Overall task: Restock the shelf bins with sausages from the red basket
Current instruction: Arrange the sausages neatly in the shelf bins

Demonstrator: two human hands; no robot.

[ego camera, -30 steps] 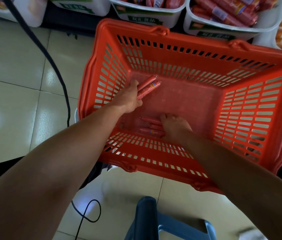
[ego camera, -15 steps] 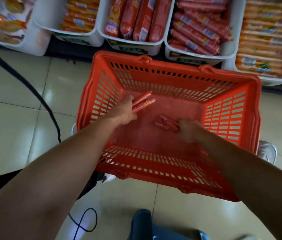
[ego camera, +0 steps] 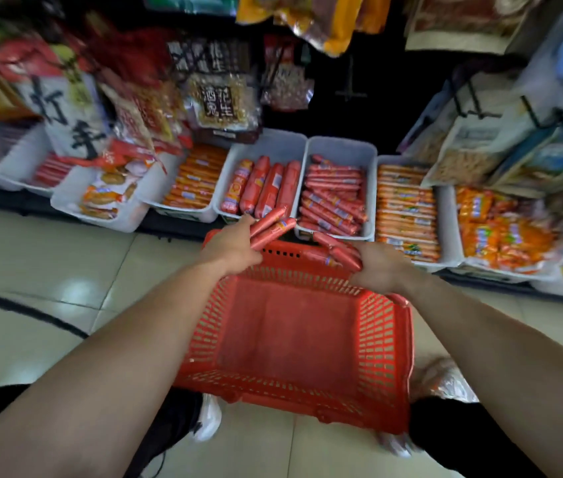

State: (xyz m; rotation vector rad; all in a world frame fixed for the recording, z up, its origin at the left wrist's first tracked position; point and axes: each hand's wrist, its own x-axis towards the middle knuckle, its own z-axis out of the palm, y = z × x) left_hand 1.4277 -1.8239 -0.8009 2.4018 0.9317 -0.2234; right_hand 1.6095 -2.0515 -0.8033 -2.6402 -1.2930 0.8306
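Observation:
The red basket point(ego camera: 387, 343) sits on the floor between my arms, and nothing shows on its floor. My left hand point(ego camera: 230, 248) grips a few thin red sausages point(ego camera: 273, 224) above the basket's far rim. My right hand point(ego camera: 378, 267) holds another bunch of sausages point(ego camera: 337, 251) over the far right corner. Just beyond, a white bin point(ego camera: 342, 150) holds several thin red sausages point(ego camera: 333, 198). The bin of thick red sausages point(ego camera: 259, 189) stands to its left.
More white bins line the low shelf: orange sausages point(ego camera: 193, 179) at the left and orange sticks point(ego camera: 406, 208) at the right. Snack bags point(ego camera: 219, 105) hang above the bins. A black cable point(ego camera: 24, 310) crosses the tiled floor at left.
Both hands have lifted out of the basket with sausages and moved toward the shelf bins. The view has tilted up, showing the shelf and hanging bags.

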